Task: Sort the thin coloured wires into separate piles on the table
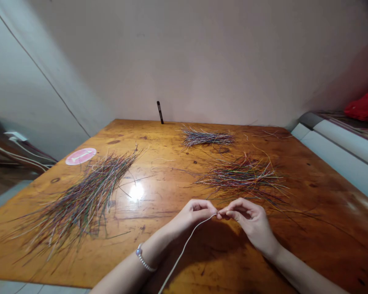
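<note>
My left hand (196, 214) and my right hand (245, 216) meet fingertip to fingertip above the wooden table (159, 228), pinching a thin white cord (187, 243). The cord hangs from the pinch down past my left wrist and out of the bottom of the picture. A pearl-beaded bracelet (143, 258) circles my left wrist. Nearest my hands lies a loose heap of thin multicoloured strands (241, 177). A larger heap (79, 204) spreads to the left, and a small, tidier bundle (207, 138) lies towards the far edge.
A black pen (160, 112) stands upright at the far edge against a pale wall. A round pink sticker (80, 156) sits on the table's left. White cables (18, 151) run low on the left. A white appliance edge (340, 143) and red cloth (364, 107) lie right.
</note>
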Action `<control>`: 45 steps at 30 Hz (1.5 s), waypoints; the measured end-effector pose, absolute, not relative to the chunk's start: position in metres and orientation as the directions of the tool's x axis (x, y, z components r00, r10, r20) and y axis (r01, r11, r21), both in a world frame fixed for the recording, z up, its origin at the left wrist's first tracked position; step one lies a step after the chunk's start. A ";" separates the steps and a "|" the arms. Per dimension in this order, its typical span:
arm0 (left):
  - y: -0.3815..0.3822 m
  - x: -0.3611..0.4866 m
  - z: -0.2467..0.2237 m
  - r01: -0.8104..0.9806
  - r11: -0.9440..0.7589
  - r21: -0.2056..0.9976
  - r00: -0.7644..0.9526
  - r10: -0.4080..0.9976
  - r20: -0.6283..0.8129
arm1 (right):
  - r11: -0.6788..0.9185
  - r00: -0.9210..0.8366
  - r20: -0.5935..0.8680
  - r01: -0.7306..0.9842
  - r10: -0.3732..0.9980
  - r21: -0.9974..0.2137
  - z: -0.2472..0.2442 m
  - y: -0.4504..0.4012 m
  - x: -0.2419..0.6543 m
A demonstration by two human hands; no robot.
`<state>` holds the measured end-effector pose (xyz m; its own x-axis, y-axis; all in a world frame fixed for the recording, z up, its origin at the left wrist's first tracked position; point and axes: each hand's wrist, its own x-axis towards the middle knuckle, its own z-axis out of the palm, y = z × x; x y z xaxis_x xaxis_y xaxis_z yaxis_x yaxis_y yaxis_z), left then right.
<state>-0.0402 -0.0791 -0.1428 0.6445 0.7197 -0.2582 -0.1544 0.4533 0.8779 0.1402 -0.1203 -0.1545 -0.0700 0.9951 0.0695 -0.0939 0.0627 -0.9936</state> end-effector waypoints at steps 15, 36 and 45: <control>-0.077 -0.044 -0.142 -0.002 0.313 0.950 0.564 0.785 -0.257 | 0.057 -0.064 0.055 0.027 0.996 -0.998 -0.154 -0.118 0.141; -0.079 -0.040 -0.154 0.254 -0.068 0.965 0.522 0.849 -0.078 | -0.266 -0.238 -0.208 -0.244 0.949 -0.933 -0.151 -0.116 0.143; -0.084 -0.037 -0.154 0.282 -0.148 0.948 0.522 0.853 -0.022 | -0.313 -0.272 -0.213 -0.410 0.939 -0.856 -0.152 -0.117 0.142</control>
